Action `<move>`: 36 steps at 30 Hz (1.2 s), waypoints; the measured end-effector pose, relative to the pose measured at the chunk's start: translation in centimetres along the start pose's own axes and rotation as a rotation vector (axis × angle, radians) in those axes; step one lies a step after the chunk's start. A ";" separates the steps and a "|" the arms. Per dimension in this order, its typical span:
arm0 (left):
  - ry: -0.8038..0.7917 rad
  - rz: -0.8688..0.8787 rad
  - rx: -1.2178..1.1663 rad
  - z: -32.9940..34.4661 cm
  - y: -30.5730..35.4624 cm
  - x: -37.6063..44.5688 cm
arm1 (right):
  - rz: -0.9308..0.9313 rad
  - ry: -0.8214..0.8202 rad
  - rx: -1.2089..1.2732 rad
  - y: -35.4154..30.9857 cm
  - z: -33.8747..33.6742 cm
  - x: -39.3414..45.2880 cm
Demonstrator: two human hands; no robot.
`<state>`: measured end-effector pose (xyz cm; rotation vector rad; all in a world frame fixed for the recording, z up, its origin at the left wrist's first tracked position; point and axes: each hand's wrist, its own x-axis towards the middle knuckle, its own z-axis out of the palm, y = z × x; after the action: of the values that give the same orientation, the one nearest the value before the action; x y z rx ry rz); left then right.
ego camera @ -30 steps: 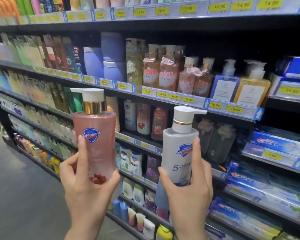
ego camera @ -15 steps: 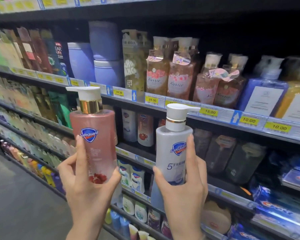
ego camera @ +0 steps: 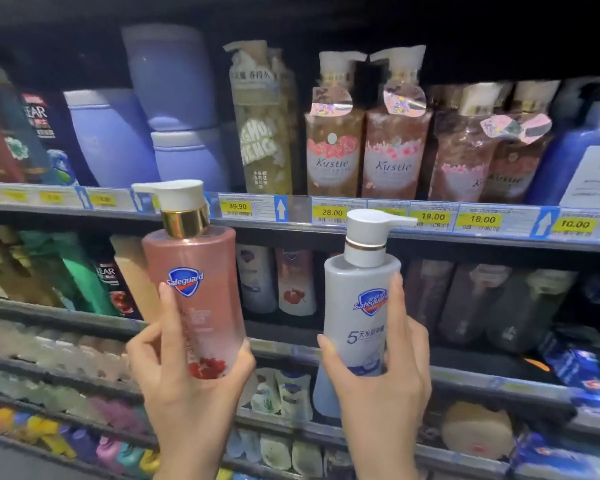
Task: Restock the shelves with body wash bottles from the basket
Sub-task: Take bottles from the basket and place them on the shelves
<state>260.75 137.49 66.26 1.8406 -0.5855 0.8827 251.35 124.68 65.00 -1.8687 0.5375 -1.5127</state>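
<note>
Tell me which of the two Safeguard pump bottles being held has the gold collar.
The translucent pink bottle in the left hand. The opaque white bottle in the right hand has a white collar with a thin band.

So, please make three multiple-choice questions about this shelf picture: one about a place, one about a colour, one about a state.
1. Where is the 39.90 price tag?
A. on the edge of the shelf that carries the Kustie bottles
B. on the floor
C. on the pink bottle

2. What colour is the collar under the pump of the pink Safeguard bottle?
A. green
B. gold
C. black

3. How is the white Safeguard bottle held?
A. lying on a shelf
B. upside down
C. upright in the right hand

Answers: 1 A, the tag sits on the rail below those bottles. 2 B, a shiny gold band shows under the white pump. 3 C, the pump is on top and fingers curl round the body; the left hand grips the pink one.
</note>
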 end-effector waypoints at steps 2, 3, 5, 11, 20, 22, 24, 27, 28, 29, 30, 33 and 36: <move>-0.040 0.009 -0.048 -0.3 -2.2 1.2 | 0.021 0.054 -0.031 -0.8 1.7 -0.9; -0.067 0.010 -0.073 -0.6 -3.3 1.8 | 0.033 0.079 -0.042 -1.3 2.6 -1.4; -0.107 0.014 -0.099 -1.2 -5.0 2.6 | 0.047 0.112 -0.063 -2.2 4.0 -2.2; -0.196 0.006 -0.151 -3.3 -9.3 4.8 | 0.071 0.148 -0.092 -5.6 7.8 -4.0; -0.205 0.034 -0.201 -3.5 -12.3 4.0 | 0.010 0.166 -0.182 -5.0 9.7 -6.5; -0.203 0.050 -0.190 -3.2 -13.2 3.0 | 0.006 0.172 -0.185 -4.1 9.9 -7.5; -0.194 0.076 -0.191 -2.9 -14.3 1.8 | 0.007 0.168 -0.176 -3.1 10.1 -8.6; -0.172 0.107 -0.213 -2.1 -16.1 0.0 | -0.010 0.157 -0.158 -1.1 10.7 -10.2; -0.161 0.113 -0.216 -1.8 -16.7 -0.7 | -0.021 0.163 -0.155 -0.4 11.0 -10.5; -0.150 0.114 -0.214 -1.5 -17.3 -1.3 | -0.033 0.171 -0.148 0.2 11.3 -10.8; -0.138 0.109 -0.212 -1.2 -17.9 -2.0 | -0.046 0.180 -0.133 0.7 11.7 -10.9; -0.111 0.087 -0.222 -0.6 -19.4 -3.4 | -0.104 0.210 -0.084 1.4 13.1 -10.4; -0.101 0.076 -0.220 0.2 -20.5 -3.7 | -0.155 0.238 -0.056 1.6 14.6 -9.2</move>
<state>273.21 145.72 51.75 1.6796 -0.7887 0.7459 263.30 133.28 55.98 -1.8181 0.5588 -1.8553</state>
